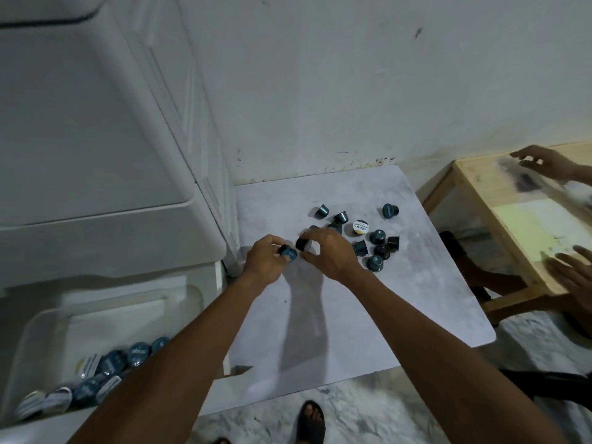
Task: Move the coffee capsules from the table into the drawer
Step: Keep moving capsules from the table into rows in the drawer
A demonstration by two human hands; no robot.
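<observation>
Left hand (263, 261) pinching a teal-lidded capsule (287, 253), right hand (327, 254) gripping a black capsule (302, 243), matte marbled table (416, 302)

capsule lids (138, 353): lettering too blurred

I count about eleven loose coffee capsules (375, 237) on the worktop (416, 283): mostly teal or dark, one white-lidded capsule (360, 227) among them. My left hand (267, 262) holds one teal capsule (288, 253), my right hand (330, 251) one black capsule (302, 243). In the drawer (38, 331) roughly ten capsules show; my arm hides part, so the exact count is unclear.
</observation>
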